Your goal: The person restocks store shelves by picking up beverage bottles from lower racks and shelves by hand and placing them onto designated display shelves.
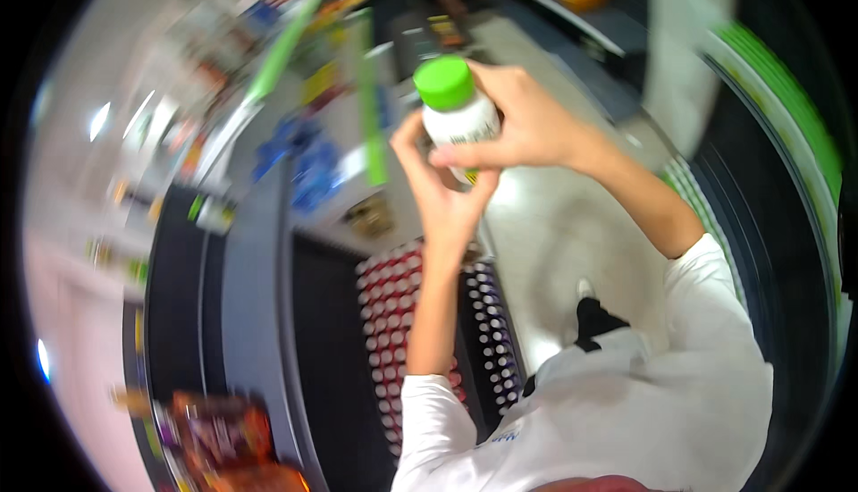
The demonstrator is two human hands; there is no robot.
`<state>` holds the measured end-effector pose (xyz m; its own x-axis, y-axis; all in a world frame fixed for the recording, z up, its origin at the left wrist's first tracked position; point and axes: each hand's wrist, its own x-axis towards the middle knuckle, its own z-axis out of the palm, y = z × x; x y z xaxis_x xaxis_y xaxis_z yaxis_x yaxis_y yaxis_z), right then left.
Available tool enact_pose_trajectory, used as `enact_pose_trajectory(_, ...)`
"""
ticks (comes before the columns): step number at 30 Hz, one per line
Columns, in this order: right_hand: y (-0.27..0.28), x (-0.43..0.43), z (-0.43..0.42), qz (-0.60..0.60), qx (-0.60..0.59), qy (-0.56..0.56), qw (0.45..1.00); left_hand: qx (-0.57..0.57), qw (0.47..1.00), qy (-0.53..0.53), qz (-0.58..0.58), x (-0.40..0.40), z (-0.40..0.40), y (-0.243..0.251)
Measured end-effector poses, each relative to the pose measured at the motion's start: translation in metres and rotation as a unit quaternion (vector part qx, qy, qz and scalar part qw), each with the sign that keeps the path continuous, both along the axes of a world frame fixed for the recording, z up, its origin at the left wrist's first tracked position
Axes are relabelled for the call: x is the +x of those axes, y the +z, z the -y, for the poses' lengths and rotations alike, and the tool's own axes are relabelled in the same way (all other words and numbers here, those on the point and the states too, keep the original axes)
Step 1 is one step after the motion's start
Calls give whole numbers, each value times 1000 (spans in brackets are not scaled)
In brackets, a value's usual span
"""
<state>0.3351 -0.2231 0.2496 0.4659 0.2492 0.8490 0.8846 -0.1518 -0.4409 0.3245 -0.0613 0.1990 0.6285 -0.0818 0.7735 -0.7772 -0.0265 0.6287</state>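
Note:
A white bottle [462, 120] with a green cap bears dark print and is held up in front of me, tilted a little. My left hand [449, 190] wraps its lower part from below, with fingers behind it and the thumb near its base. From the right side, my right hand [529, 116] grips the same bottle, its thumb lying across the front. The fingers partly cover the bottle's lower half.
Below my left forearm stand rows of red bottles [389, 318] with pale caps, beside a row of dark bottles [489, 331]. A dark shelf [181, 291] at left carries a small bottle with a green cap [213, 214]. Pale floor [570, 224] runs ahead; a green-edged dark shelf unit [757, 157] curves at right.

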Motion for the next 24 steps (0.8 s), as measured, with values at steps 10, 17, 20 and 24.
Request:
enact_pose_trajectory(10, -241, -483, 182, -475, 256, -464, 703, 184, 674, -562, -443, -340, 248, -235)
enact_pose_trajectory(17, -242, -727, 117, -255, 580, -598, 491, 317, 539, -731, -275, -569, 318, -230)
enact_pose_trajectory(20, -241, -811, 128, -222, 598, -648, 417, 292, 431, -767, -375, -675, 345, -229)
enact_pose_trajectory(24, -221, -929, 145, -157, 550, -695, 437, 249, 382, -825, -332, -795, 377, -220)
